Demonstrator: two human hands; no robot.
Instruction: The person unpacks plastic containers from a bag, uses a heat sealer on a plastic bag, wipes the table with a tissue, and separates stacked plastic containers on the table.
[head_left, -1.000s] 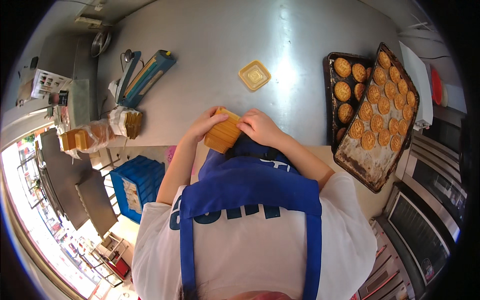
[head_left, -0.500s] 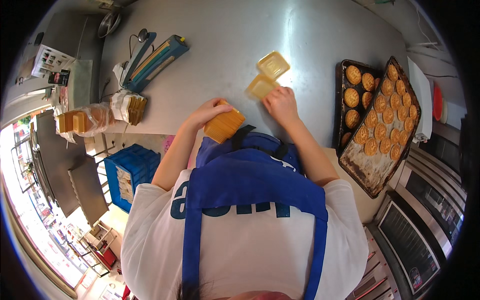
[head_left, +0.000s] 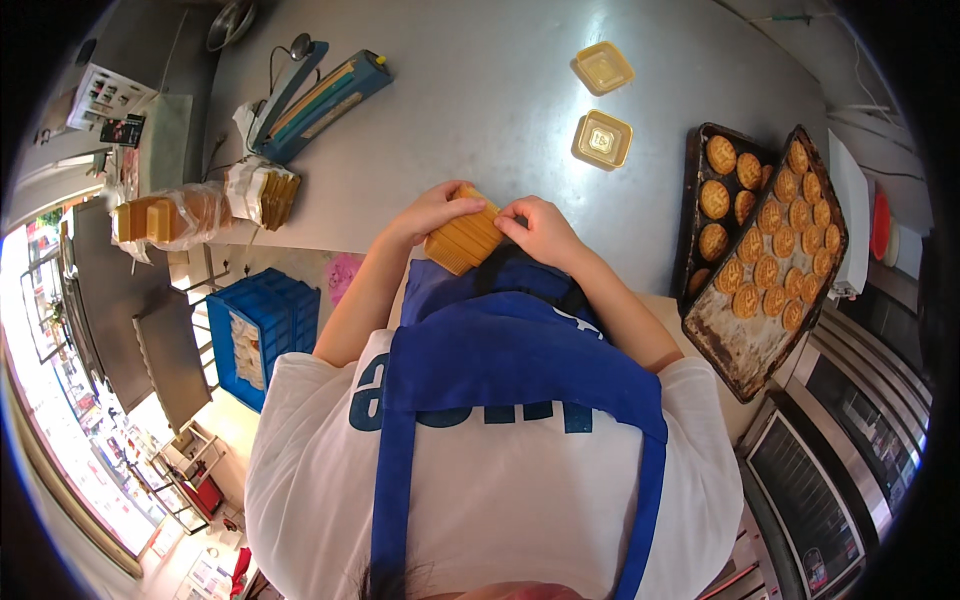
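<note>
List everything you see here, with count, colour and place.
metal table: one, grey, centre
plastic containers: two, yellow, beyond the hands
container stack: one, amber, between the hands
baking trays: two, dark, table's right
round pastries: many, brown, on trays
sealer-like device: one, teal, table's left
wrapped containers: several, amber, left table edge
crate: one, blue, lower left
bowl: one, silver, upper left
apron: one, blue, on person
left hand: one, bare, gripping stack
right hand: one, bare, stack's right edge

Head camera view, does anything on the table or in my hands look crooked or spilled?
One thing: the upper baking tray of mooncakes sits askew, overlapping the lower tray and jutting past the edge of the table. I see no spill, and the nested yellow plastic containers in your left hand look neatly stacked.
</note>
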